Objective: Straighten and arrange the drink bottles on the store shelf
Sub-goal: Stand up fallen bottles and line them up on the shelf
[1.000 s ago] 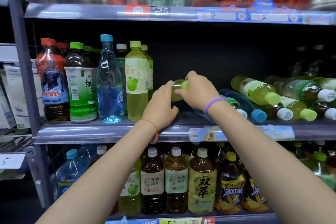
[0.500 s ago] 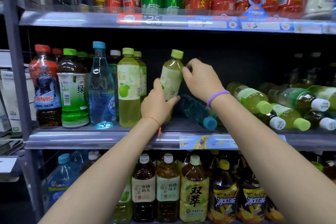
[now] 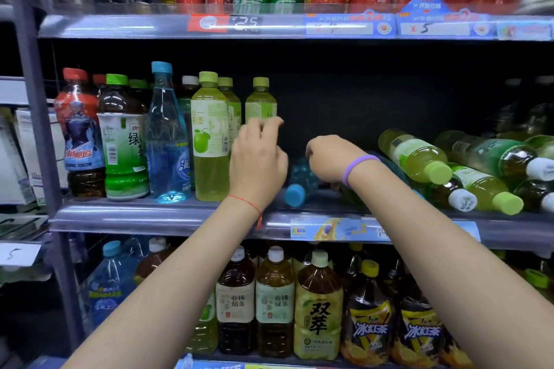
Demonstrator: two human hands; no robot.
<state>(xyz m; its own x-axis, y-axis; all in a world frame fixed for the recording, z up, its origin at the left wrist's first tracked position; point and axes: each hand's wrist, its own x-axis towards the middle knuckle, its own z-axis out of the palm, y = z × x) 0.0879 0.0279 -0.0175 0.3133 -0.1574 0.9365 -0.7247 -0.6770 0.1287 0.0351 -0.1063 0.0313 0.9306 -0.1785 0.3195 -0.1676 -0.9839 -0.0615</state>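
Note:
A small yellow-green tea bottle [image 3: 260, 99] stands upright on the middle shelf [image 3: 150, 216], right of a row of standing bottles [image 3: 209, 135]. My left hand [image 3: 257, 159] hovers in front of its lower half with fingers loosely curled and fingertips by the label. My right hand [image 3: 328, 159] reaches down onto a blue bottle [image 3: 299, 186] that lies on its side with its cap toward me, fingers curled over its body. To the right, several green and yellow bottles [image 3: 416, 156] lie in a heap, caps pointing outward.
The upper shelf [image 3: 120, 27] carries cans and red packs close overhead. On the lower shelf stand large tea bottles [image 3: 317, 308]. A grey upright post [image 3: 39, 129] bounds the left side. A dark gap opens behind my hands.
The green tea bottle went from held and tilted to standing beside the row. My left hand came off it. My right hand dropped from its cap onto the lying blue bottle.

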